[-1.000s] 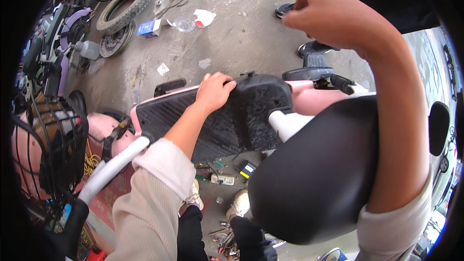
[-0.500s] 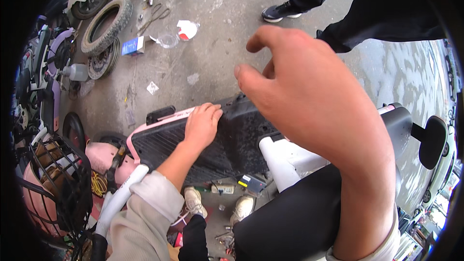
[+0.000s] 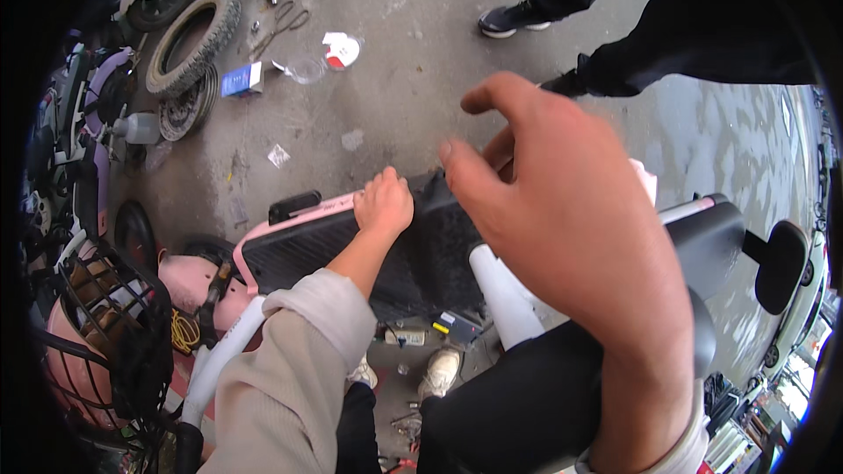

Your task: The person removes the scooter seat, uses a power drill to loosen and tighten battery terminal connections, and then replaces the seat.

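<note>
My left hand [image 3: 385, 202] is closed over the far, pink-trimmed edge of the black ribbed footboard [image 3: 299, 254] of a pink electric scooter; its fingertips are hidden beyond that edge. Raised close to the camera, my right hand [image 3: 549, 184] has a bent index finger and a thumb held apart, with nothing visible between them. Under it run the scooter's white frame tube [image 3: 509, 298] and black seat [image 3: 527, 386]. My right hand covers part of the footboard's right end.
At the left are a wire basket [image 3: 97, 325] and a white handlebar tube [image 3: 224, 351]. Beyond the scooter lie a tyre [image 3: 193, 39], a wheel rim [image 3: 189, 105], scissors [image 3: 285, 26] and a blue-white box [image 3: 241, 79]. Another person's shoe [image 3: 514, 19] stands at the far right. Tools [image 3: 406, 421] lie near my shoes.
My left hand has shifted right and away along the footboard edge, its fingers now curled over it. The right hand has dropped slightly and moved a little right.
</note>
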A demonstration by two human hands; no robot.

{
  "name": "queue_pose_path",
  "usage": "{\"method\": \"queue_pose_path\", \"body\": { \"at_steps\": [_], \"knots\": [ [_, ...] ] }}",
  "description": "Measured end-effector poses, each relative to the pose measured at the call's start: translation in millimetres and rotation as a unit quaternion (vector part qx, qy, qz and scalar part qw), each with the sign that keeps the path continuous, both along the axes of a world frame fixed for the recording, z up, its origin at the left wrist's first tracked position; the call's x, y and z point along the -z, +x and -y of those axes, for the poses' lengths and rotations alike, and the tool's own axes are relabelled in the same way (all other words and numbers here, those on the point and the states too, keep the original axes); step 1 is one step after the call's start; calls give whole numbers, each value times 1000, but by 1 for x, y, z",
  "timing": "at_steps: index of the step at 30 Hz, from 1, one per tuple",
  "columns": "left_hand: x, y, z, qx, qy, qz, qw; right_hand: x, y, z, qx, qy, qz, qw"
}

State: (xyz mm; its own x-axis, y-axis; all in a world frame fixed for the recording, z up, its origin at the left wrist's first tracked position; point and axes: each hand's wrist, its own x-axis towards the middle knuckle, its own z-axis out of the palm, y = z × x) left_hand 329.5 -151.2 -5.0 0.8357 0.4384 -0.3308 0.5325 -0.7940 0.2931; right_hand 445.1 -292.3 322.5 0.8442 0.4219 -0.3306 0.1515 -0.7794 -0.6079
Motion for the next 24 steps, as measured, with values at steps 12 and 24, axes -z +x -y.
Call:
{"method": "queue_pose_path", "body": {
  "at_steps": [12,24],
  "knots": [
    [9,50,119,129,-106,81,983,7,1,5,64,21,7,998],
    [23,32,144,177,-98,66,977,58,-24,39,42,60,132,989]
  ]
}}
